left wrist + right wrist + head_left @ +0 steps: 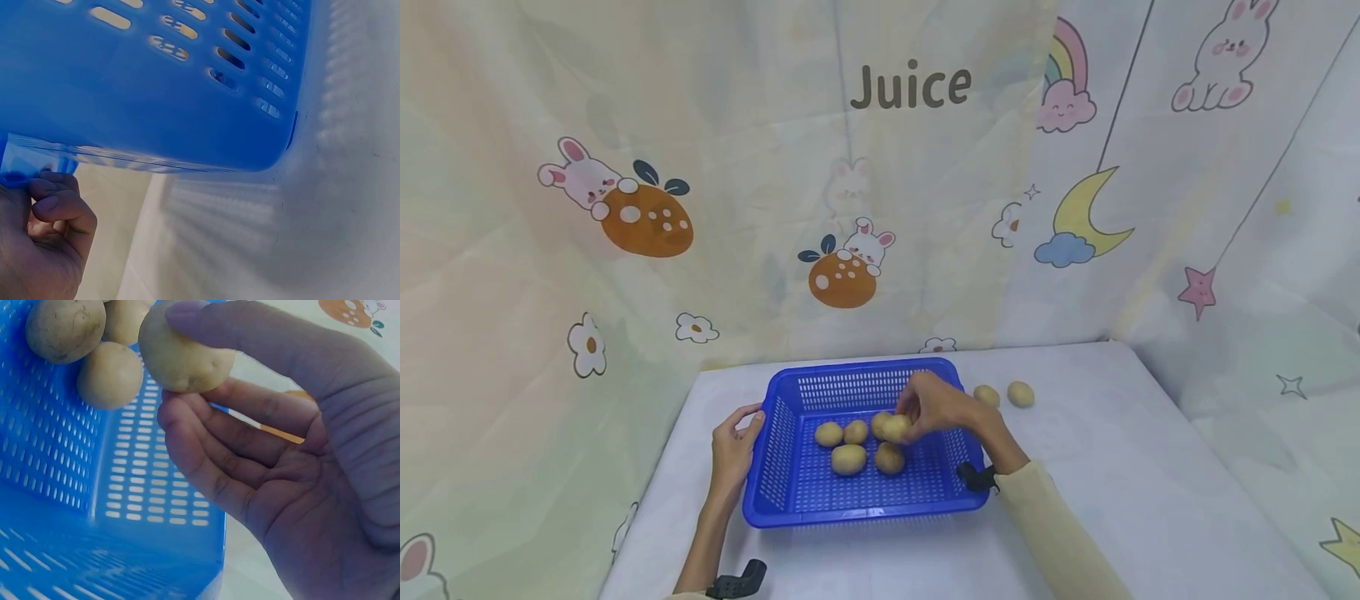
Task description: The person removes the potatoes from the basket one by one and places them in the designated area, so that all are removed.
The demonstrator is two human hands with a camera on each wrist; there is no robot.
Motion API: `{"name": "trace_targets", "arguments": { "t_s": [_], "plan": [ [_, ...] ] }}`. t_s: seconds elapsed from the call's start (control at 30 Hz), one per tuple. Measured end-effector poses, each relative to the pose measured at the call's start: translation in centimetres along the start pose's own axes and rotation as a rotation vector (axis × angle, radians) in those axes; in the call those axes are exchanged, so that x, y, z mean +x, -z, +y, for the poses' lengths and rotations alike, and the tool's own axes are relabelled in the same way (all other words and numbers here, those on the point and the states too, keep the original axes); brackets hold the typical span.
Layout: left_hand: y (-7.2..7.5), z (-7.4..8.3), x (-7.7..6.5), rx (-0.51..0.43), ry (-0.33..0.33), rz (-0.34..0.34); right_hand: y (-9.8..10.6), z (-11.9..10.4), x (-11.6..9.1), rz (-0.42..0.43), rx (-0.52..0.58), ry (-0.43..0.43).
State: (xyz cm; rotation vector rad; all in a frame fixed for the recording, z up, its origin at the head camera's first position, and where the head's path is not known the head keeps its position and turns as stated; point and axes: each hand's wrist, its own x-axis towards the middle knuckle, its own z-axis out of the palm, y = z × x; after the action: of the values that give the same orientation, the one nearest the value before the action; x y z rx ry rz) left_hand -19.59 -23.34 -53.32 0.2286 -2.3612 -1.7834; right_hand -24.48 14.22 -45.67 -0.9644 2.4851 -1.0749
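Observation:
A blue plastic basket point(865, 517) with slotted walls stands on the white table, tipped slightly toward the camera. With curled fingers, my left hand point(733, 450) grips its left rim; the left wrist view shows those fingers point(62, 206) at the edge. Inside the basket, my right hand point(936, 404) pinches a potato point(181, 353) between thumb and fingertips, above the floor. Several other potatoes lie in the basket, among them a pale one point(848, 460), a browner one point(890, 458) and one at the left point(828, 434).
Two potatoes lie on the table right of the basket: one point(987, 395) close to my right wrist, another point(1021, 394) farther right. The white tabletop point(1112, 467) stretches to the right. Behind it hangs a printed cloth point(760, 167) with rabbits and fruit.

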Motion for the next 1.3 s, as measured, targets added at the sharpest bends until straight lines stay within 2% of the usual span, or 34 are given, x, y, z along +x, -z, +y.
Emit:
{"name": "trace_targets", "arguments": {
  "t_s": [0.37,0.63,0.83,1.3],
  "plan": [
    [0.0,0.1,0.1,-0.014,-0.005,0.001,0.7,-0.3,-0.2,0.007,-0.013,0.008],
    [0.0,0.2,0.0,-0.021,-0.010,-0.004,1.2,-0.5,-0.5,0.040,-0.040,-0.026],
    [0.0,0.3,-0.1,-0.004,-0.001,-0.004,1.5,-0.4,-0.9,0.040,0.001,-0.001],
    [0.1,0.3,-0.3,0.007,0.007,-0.009,2.1,-1.0,-1.5,0.015,0.019,0.053]
  ]
}}
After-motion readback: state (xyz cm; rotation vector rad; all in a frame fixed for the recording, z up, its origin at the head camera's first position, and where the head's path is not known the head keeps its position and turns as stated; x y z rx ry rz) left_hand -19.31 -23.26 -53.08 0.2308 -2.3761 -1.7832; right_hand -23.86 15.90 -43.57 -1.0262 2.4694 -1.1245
